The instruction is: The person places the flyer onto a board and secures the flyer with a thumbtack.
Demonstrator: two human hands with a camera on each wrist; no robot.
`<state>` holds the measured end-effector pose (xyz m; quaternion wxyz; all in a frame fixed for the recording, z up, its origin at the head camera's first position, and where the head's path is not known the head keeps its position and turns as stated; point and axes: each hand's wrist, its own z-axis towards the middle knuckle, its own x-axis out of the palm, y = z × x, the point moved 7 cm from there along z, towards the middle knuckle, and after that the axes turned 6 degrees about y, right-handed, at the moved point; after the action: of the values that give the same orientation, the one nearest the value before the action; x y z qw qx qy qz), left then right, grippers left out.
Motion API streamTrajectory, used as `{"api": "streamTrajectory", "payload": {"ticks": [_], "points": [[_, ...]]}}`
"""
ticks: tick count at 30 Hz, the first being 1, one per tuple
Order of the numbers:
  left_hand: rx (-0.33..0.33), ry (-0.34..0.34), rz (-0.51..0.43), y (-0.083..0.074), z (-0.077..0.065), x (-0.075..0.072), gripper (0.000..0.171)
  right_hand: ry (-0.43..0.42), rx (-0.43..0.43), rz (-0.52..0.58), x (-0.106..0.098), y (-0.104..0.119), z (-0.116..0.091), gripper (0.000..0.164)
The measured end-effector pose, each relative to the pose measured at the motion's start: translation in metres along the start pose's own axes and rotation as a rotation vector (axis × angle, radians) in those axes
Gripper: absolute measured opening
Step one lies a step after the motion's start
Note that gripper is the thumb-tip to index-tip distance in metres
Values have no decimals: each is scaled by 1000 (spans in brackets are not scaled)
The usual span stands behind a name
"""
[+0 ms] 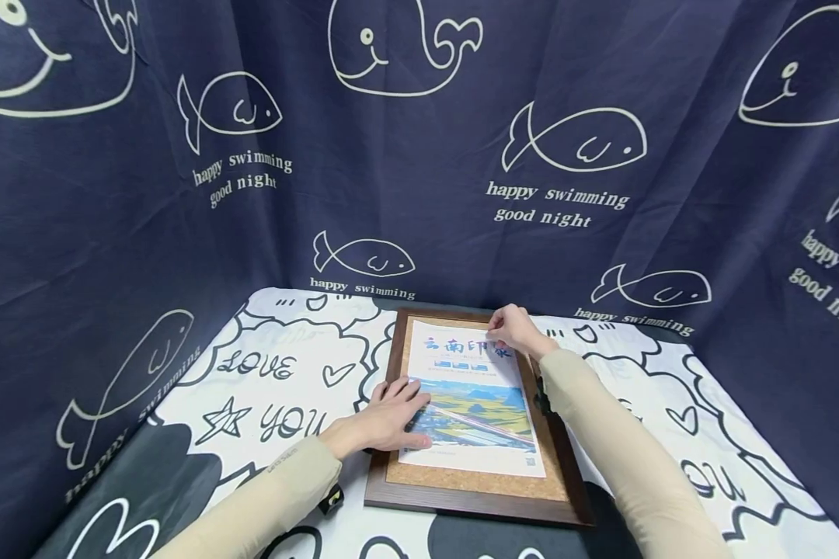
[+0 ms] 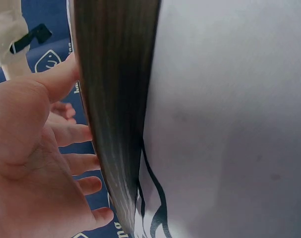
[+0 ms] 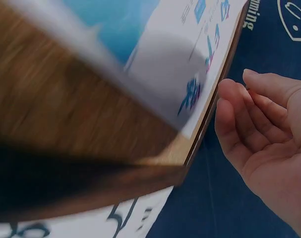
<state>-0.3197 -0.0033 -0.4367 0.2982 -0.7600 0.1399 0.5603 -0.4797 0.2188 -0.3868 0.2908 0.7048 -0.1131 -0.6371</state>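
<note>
A cork board in a dark brown wooden frame lies on the table. On it is a white printed sheet with blue Chinese lettering at the top and a colourful landscape below. My left hand rests spread over the sheet's left edge and the frame's left side. My right hand is over the sheet's top right corner, which it partly hides. In the right wrist view, thumb and curled fingers come together beside the board's edge; I cannot tell whether they pinch something small.
A white cloth with black doodles and lettering covers the table. Dark blue curtains printed with white fish and whales hang behind and at the sides, close to the frame's far edge. Dark wrist straps show near the sleeves.
</note>
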Motion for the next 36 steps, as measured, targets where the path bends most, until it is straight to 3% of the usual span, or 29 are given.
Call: {"api": "streamTrajectory", "payload": {"ticks": [7, 16, 23, 36], "points": [[-21, 10, -3, -1, 4, -1, 74, 15, -41, -83, 17, 17, 20, 5], [-25, 21, 17, -4, 5, -2, 76, 54, 26, -126, 31, 17, 34, 6], [-34, 16, 20, -3, 4, -1, 76, 55, 40, -142, 35, 20, 39, 6], [-31, 23, 16, 0, -1, 0, 75, 124, 33, -269, 37, 30, 48, 10]]}}
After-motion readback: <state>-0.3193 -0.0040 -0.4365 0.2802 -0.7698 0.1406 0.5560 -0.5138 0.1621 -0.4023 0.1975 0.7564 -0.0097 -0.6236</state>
